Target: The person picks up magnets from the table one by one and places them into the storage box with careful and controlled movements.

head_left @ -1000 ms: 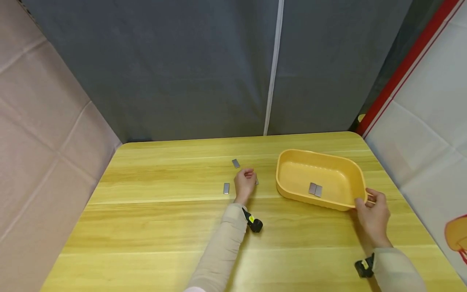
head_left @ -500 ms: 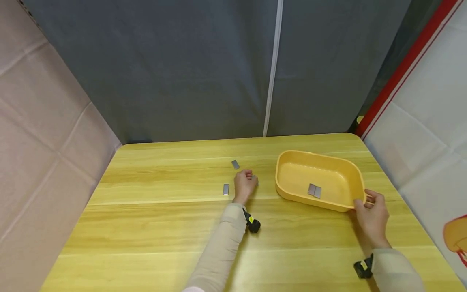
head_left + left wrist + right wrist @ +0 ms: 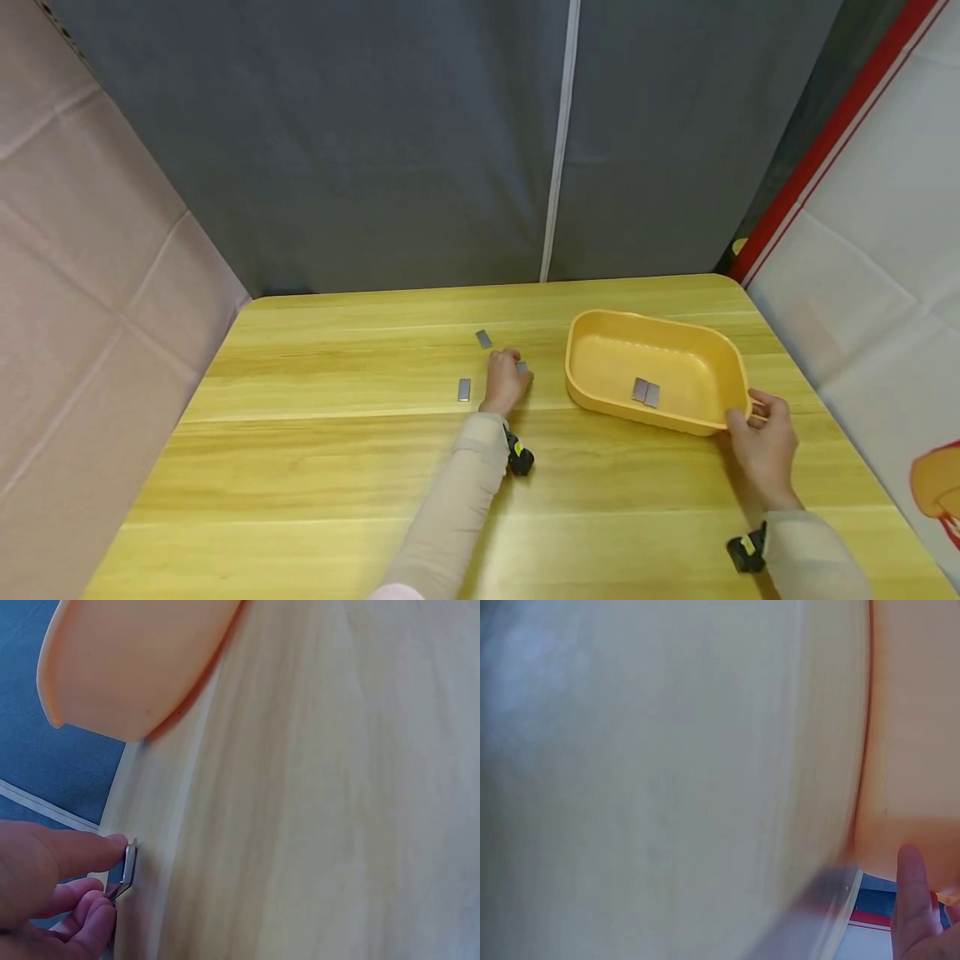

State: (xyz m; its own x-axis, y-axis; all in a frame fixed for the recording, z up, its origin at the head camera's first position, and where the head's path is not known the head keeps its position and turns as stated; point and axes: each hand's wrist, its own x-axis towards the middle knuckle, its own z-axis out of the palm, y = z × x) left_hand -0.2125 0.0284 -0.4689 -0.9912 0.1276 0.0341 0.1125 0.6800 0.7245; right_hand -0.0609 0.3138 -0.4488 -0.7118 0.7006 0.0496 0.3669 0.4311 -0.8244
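My left hand (image 3: 506, 383) pinches a small grey rectangular plate (image 3: 522, 367) close over the wooden table. In the left wrist view the thumb and fingertips hold this shiny plate (image 3: 129, 864) by its edges, tilted up. My right hand (image 3: 767, 442) grips the near right corner of a yellow plastic basin (image 3: 652, 415), thumb on the rim and fingers at the end. The right wrist view shows a straight finger (image 3: 913, 881) against the basin wall (image 3: 922, 787). Two similar plates (image 3: 646, 392) lie side by side in the basin.
Left of my left hand one grey plate (image 3: 464, 389) lies on the table (image 3: 315, 467), and another plate (image 3: 483, 338) lies farther back. A dark grey curtain (image 3: 375, 167) hangs behind the table, with pale cloth walls (image 3: 97, 317) at both sides.
My left hand has turned slightly and shifted a little right, and the plate between its fingers now shows more. My right hand and the basin stay in place.
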